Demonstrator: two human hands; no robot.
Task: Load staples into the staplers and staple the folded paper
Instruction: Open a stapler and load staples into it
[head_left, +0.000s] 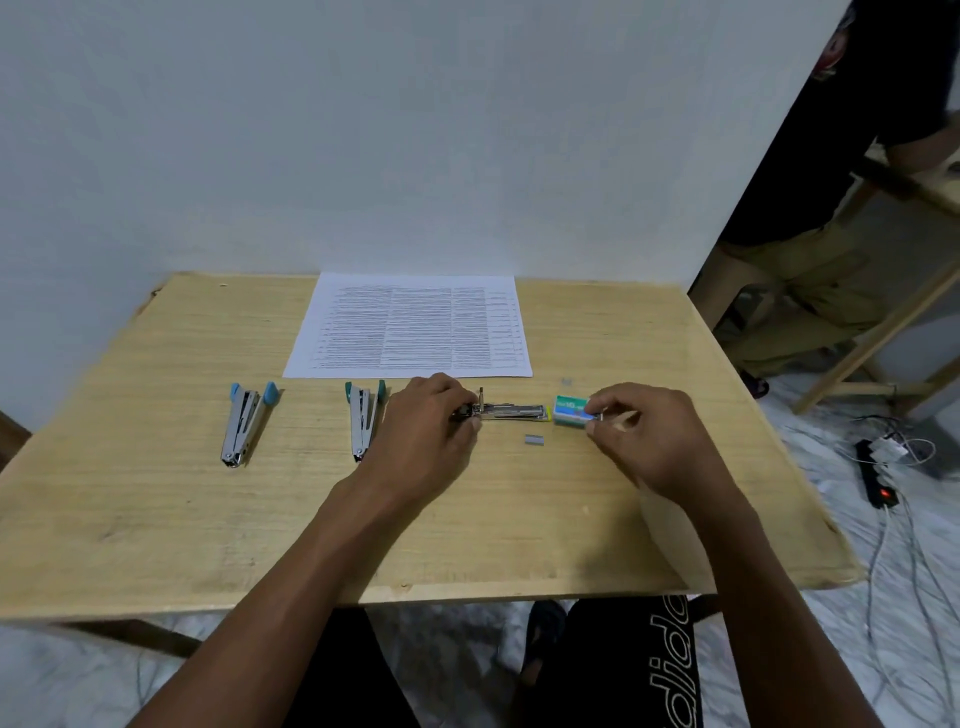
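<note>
A light wooden table (156, 519) is set against a pale wall (363, 130) at the far side. Beyond the table's right edge, a second person (831, 208) in a dark top and khaki trousers is seen beside a wooden frame (883, 338). A white marbled floor (67, 670) is visible below. On it at the right, a black power strip (875, 478) with a red light is laid, and grey cables (872, 571) are trailed near it.

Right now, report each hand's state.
Left hand: closed, gripping the open stapler.
Right hand: closed, pinching the staple box at its end.
</note>
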